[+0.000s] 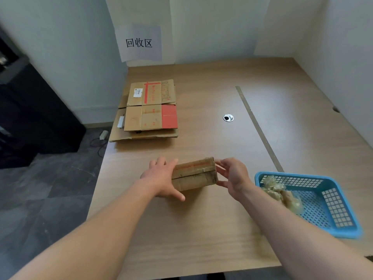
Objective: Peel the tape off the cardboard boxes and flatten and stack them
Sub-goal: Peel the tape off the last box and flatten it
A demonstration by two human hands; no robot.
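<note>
The small cardboard box (194,173) sits on the wooden table (201,229) at about 6 o'clock, close in front of the person and squarely between the two hands. Its long axis runs roughly from 9 to 3, with the right end swung a little away toward 2. The left hand (161,178) is at the 9 o'clock end, fingers spread and fairly straight. Its palm lies against that end, and its thumb reaches along the near side. The right hand (232,178) meets the 3 o'clock end with curved fingers (220,164) at the upper corner and the thumb at the lower one, so it appears to pinch that end face rather than press it flat. The box is unflattened, and a seam runs along its top from end to end. Whether tape covers that seam cannot be told from here. Both hands are equally near the box, so what matters is where each leads. The stack of flattened boxes (149,110) lies at 11 o'clock, well apart from the box and on the left hand's side. The blue plastic basket (331,215), which holds a wad of peeled tape (280,193), lies at 4 o'clock, just beside the right forearm. By that layout, any strip pulled along the seam would likely leave by the right hand toward the basket, while the collapsed box would go up and left to the stack.
</note>
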